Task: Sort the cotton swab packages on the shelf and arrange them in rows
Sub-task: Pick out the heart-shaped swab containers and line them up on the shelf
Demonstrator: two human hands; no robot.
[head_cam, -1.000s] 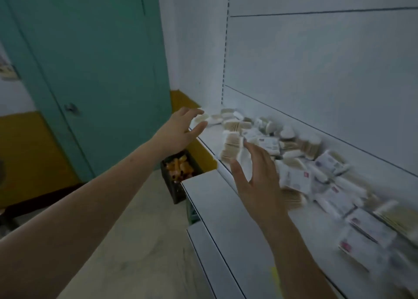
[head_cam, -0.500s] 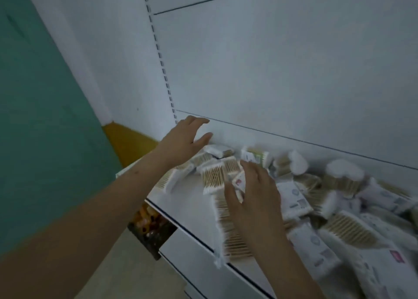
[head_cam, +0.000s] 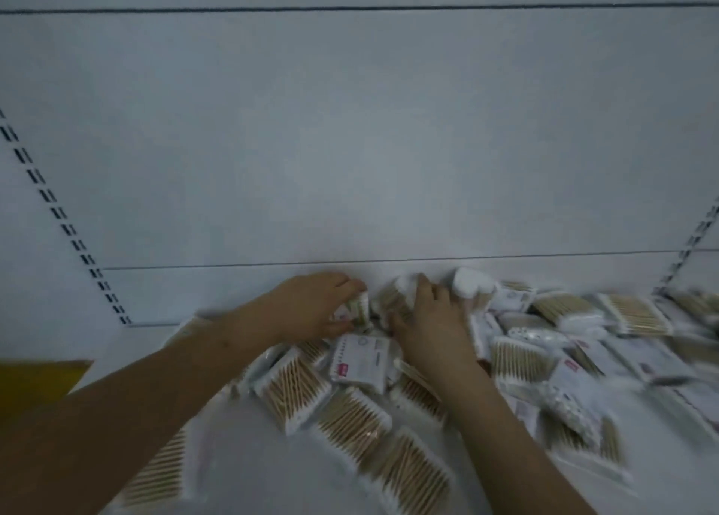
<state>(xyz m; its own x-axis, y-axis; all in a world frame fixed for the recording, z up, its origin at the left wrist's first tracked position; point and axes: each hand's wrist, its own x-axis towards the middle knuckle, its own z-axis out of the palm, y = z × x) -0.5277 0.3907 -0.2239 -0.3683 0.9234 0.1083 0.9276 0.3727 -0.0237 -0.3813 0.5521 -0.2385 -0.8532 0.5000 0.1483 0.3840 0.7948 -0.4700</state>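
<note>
Left hand (head_cam: 311,306) curled round small white swab packet (head_cam: 356,310) at back of white metal shelf (head_cam: 241,429). Right hand (head_cam: 432,320) just beside, fingers clasping wooden-stick swab pack (head_cam: 395,300). Loose clear-wrapped cotton swab packages (head_cam: 521,359) heaped rightward across shelf.

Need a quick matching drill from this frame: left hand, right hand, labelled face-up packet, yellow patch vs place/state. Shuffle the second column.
Things:
1. left hand
2. right hand
3. labelled packet
4. yellow patch

Places/states:
A. flat on the pile between the wrists
B. far left edge, below the shelf
C. grips a small packet at the back wall
D. on the swab bundle right of centre

Pairs: 1-C, 2-D, 3-A, 4-B
</note>
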